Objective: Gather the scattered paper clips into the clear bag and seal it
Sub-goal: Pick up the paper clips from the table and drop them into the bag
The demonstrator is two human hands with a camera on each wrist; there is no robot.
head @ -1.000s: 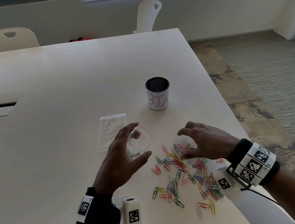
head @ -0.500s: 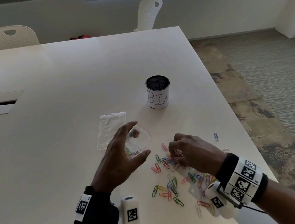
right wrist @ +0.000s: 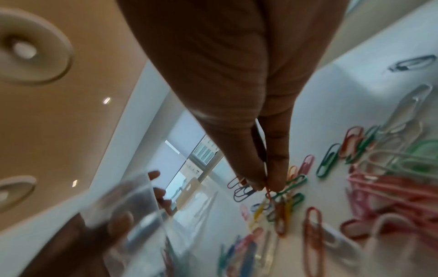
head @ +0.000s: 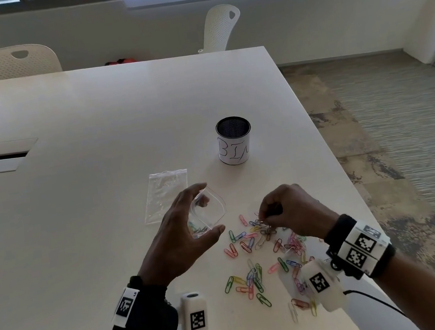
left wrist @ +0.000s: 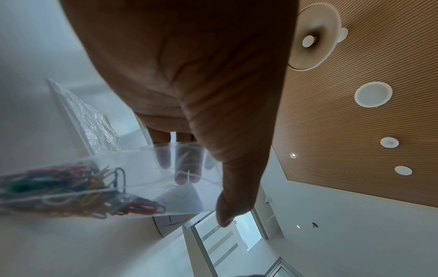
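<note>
Paper clips [head: 257,256] lie scattered every way right of our clear bag [head: 208,209]; left hand [head: 178,240] holds it mouth-up, right hand [head: 290,210] pinches several.

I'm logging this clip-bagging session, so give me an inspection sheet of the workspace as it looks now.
Surface: white table, a recessed slot at its left edge.
Job's things: clear bag held open, some clips already inside; loose paper clips spread on the table between the hands.
Clutter: a second clear bag lying flat; mesh cup with a handwritten label.
Hands: left hand holds the bag's mouth open; right hand pinches a small bunch of clips.
Cables: a black cable runs from each wrist unit.
Surroundings: two white chairs, window blind, carpet.
</note>
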